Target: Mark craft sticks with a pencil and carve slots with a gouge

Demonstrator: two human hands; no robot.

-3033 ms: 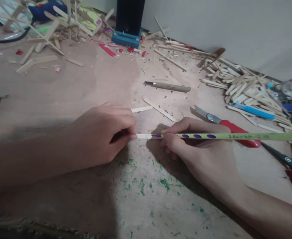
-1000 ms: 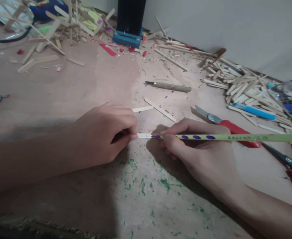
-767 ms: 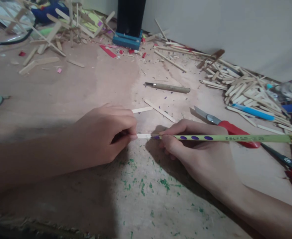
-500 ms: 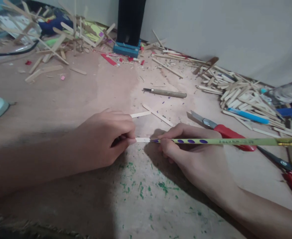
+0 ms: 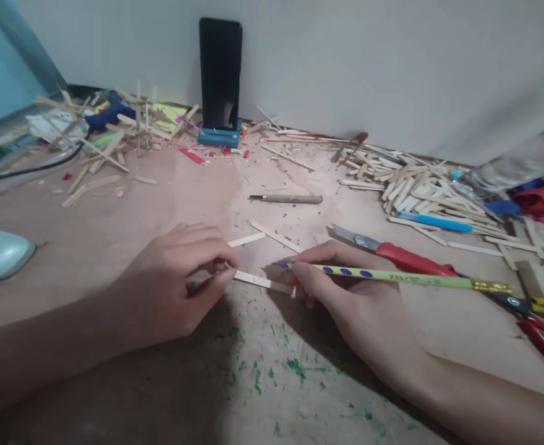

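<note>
- Left hand [image 5: 179, 278]: thumb and fingertips pinch one end of a stick [image 5: 265, 283].
- Right hand [image 5: 350, 296]: closed in a writing grip round a pencil [image 5: 387, 275], whose purple tip sits just beyond the stick's far edge, off the wood.
- Stick's place: low between the two hands, sloping slightly down to the right, a small mark on its face. Its other end reaches the right fingertips; whether they touch it, I cannot tell.
- Far left: mouse [image 5: 3, 253].
- Back left: tangled sticks [image 5: 107, 151].
- Back, left of middle: stand [image 5: 219, 137], a blue block holding a phone [image 5: 221, 74] upright.
- Middle: two loose sticks [image 5: 246, 239] just past the hands; farther back, a chisel [image 5: 293, 199].
- Right of middle: knife [image 5: 411, 259] just behind the right hand, blade out and pointing left.
- Back right: heap of sticks [image 5: 415, 191], a blue pen [image 5: 434, 221] along its near side.
- Far right: clear plastic [image 5: 508, 164], contents too blurred to tell; nearer, scissors [image 5: 514, 302] by the pencil's brass end.
</note>
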